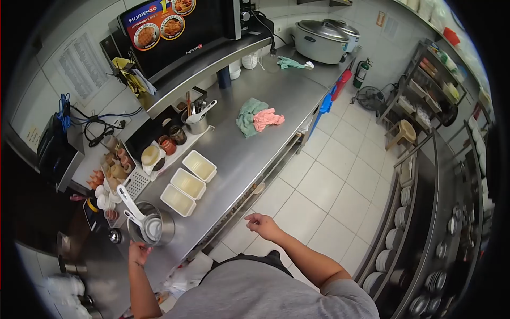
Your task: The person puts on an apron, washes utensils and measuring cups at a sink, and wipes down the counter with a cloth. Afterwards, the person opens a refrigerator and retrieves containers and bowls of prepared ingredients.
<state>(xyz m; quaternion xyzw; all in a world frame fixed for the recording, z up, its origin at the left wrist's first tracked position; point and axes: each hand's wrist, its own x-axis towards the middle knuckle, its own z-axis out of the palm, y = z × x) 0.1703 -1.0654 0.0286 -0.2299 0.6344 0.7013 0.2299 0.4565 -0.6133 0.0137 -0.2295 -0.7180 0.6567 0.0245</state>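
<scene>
My left hand [139, 252] is at the near side of a steel pot [166, 228], its fingers closed at the pot's rim. White-handled ladles [132, 204] stand inside the pot. My right hand [261, 224] hangs over the floor beyond the counter's edge, fingers loosely curled and apart, holding nothing. Three white rectangular tubs [188, 184] sit in a row on the steel counter [228, 159], beyond the pot. Farther along the counter lie a green cloth [248, 118] and a pink cloth [269, 119].
A utensil holder [197, 124] and jars [167, 144] stand along the wall side. A microwave [180, 32] is on the raised shelf. Large cookers [320, 42] occupy the far end. Plate racks [394, 239] line the right, past the tiled floor [324, 181].
</scene>
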